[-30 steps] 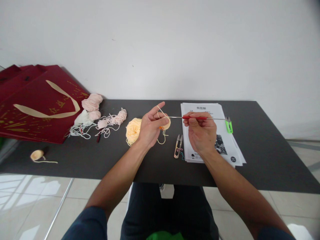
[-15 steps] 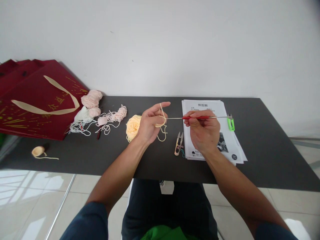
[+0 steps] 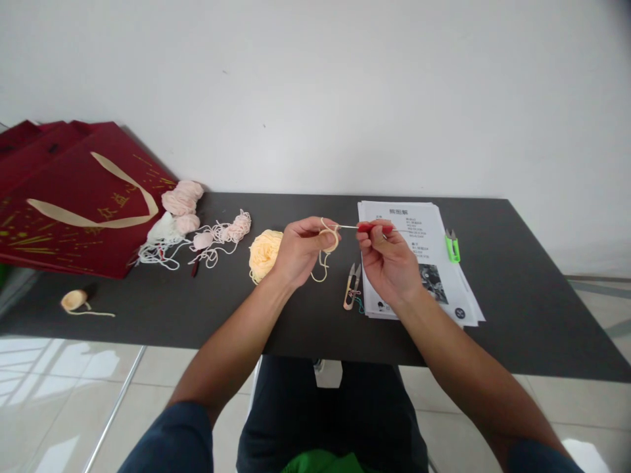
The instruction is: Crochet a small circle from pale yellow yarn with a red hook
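Observation:
My left hand (image 3: 303, 253) is closed, pinching a small loop of pale yellow yarn (image 3: 336, 242) between thumb and fingers. A strand of it passes around the index finger, and a loose tail hangs below. In my right hand (image 3: 392, 263) is a crochet hook (image 3: 367, 227) with a red grip, held nearly level. Its metal tip points left and reaches the yarn at my left fingertips; whether it is through the loop I cannot tell. Behind my left wrist rests the yellow yarn ball (image 3: 265, 254).
Thread snips (image 3: 351, 289) lie left of printed sheets (image 3: 444, 289); green-handled snips (image 3: 452, 246) rest on their right edge. Pink yarn (image 3: 236, 227), white yarn (image 3: 165, 230) and a dark red bag (image 3: 93, 203) occupy the left. A small cream crocheted piece (image 3: 73, 300) sits near the front edge.
My right hand has moved left and turned, bringing the hook closer to my left hand. My left index finger has bent down from its extended position.

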Demonstrator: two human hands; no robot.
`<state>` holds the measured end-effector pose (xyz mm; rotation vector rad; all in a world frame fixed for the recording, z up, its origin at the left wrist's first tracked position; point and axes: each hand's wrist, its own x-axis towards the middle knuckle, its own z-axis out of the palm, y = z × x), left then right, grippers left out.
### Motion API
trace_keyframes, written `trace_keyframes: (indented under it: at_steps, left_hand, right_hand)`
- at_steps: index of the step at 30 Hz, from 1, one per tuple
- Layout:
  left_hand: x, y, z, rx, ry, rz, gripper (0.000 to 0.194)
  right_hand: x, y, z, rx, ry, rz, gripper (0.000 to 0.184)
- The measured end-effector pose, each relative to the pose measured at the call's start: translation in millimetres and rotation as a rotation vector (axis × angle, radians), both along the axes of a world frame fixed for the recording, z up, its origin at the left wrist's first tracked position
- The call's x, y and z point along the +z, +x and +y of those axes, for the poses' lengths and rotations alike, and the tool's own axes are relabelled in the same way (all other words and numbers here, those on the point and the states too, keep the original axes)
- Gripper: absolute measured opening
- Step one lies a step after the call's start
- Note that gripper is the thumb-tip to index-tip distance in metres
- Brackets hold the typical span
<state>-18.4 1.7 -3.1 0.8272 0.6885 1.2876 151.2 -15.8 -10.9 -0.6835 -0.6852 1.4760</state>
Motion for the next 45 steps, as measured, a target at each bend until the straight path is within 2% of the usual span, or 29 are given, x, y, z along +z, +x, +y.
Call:
trace_keyframes:
  at_steps: [3, 8, 10, 12, 18, 22, 27, 35, 45]
  left_hand:
    - [-2.4, 4, -1, 0.054, 0.0, 0.049, 0.03]
    - [-1.6, 9, -4, 0.146, 0.018, 0.084, 0.073]
    - [0.3, 10, -6, 0.171, 0.013, 0.096, 0.082]
    - [1.9, 12, -8, 0.18, 0.001, 0.111, 0.081]
    - [0.1, 14, -11, 0.19, -0.002, 0.195, 0.047]
    - [-2.1, 14, -11, 0.195, 0.029, 0.253, 0.037]
    - [0.0, 15, -12, 0.235, 0.097, 0.263, 0.042]
    - [-1.0, 13, -13, 0.266, 0.114, 0.333, 0.064]
    - [1.6, 14, -14, 0.326, 0.101, 0.309, 0.067]
  right_hand:
    - [-1.7, -7, -4, -0.017, -0.016, -0.007, 0.017]
    - [-2.9, -19, -11, -0.071, -0.023, -0.052, 0.014]
    - [-4.0, -22, -12, -0.083, -0.018, -0.058, 0.014]
    - [-5.6, -24, -12, -0.101, 0.0, -0.064, 0.015]
    - [-9.3, -24, -9, -0.127, 0.025, -0.095, 0.012]
    - [-9.3, -24, -8, -0.122, 0.046, -0.112, 0.013]
    - [-8.8, -24, -9, -0.117, 0.051, -0.129, 0.015]
    - [-6.4, -23, -10, -0.122, 0.046, -0.094, 0.015]
    - [-3.2, -16, -9, -0.195, 0.205, -0.184, 0.017]
